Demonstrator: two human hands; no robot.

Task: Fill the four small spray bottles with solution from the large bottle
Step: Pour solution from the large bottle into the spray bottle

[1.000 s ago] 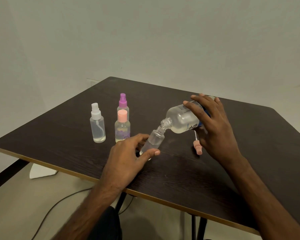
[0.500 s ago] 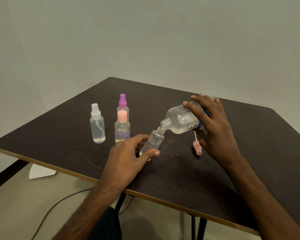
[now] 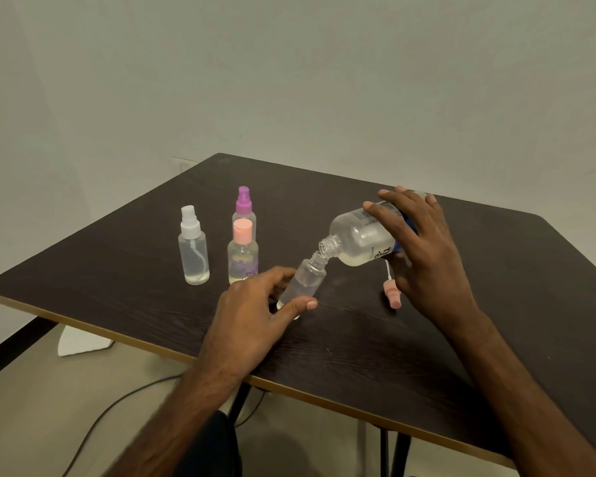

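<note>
There are four small spray bottles: one white-capped bottle (image 3: 193, 256), one purple-capped bottle (image 3: 244, 203), one pink-capped bottle (image 3: 242, 261), one uncapped bottle (image 3: 307, 278). One large bottle (image 3: 358, 241), one loose pink spray head (image 3: 393, 297).

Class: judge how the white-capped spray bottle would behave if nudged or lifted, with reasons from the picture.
Likely light: the white-capped bottle looks like thin clear plastic with only a little liquid at its bottom. Probably tips easily if pushed high up, being tall and narrow. On its side, its round body would likely roll.
</note>
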